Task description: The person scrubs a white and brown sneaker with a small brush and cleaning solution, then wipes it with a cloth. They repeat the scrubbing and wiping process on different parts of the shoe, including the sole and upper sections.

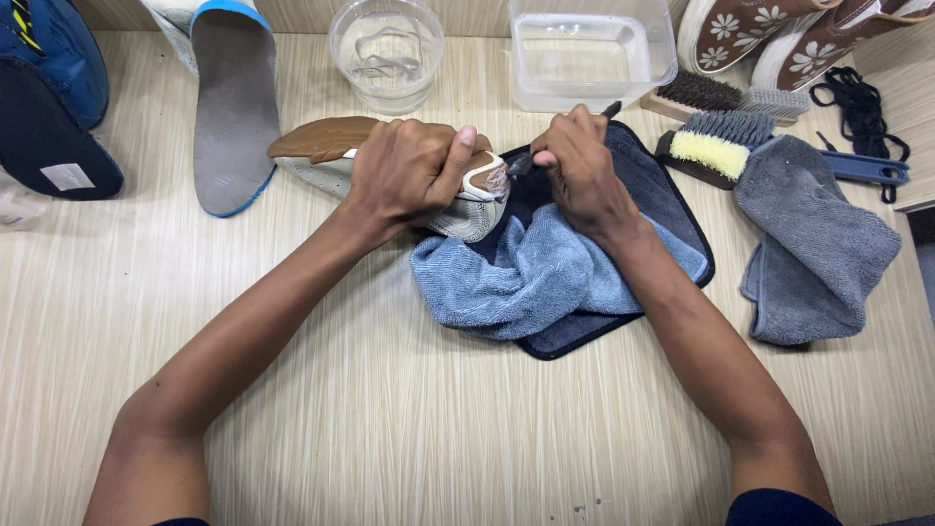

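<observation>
On the pale wood-grain table [409, 429], a little above its middle, a white shoe [331, 168] with a brown ribbed sole lies on its side, its long axis running nearly left to right with a slight downward tilt toward the right; the toe end points right and rests on the edge of a crumpled light blue towel [526, 282], while the other end points left toward a grey insole [232, 107] with a blue rim. The sole faces away from the person, toward the far edge of the table. The left hand [404, 170] is wrapped over the shoe's right half, fingers curled tightly round it and the thumb stretched along the top toward the toe, so the shoe is firmly clasped. The right hand [579, 166] is closed in a fist round a thin dark brush [519, 164], whose bristle end meets the toe of the shoe and whose handle tip sticks out above the knuckles. The towel lies on a dark blue mat [672, 209]. Just beyond the hands stand a round clear bowl [387, 54] and a rectangular clear tub [591, 49], both holding water. To the right lie a scrubbing brush [716, 146] with yellow and grey bristles and a folded grey cloth [818, 244].
</observation>
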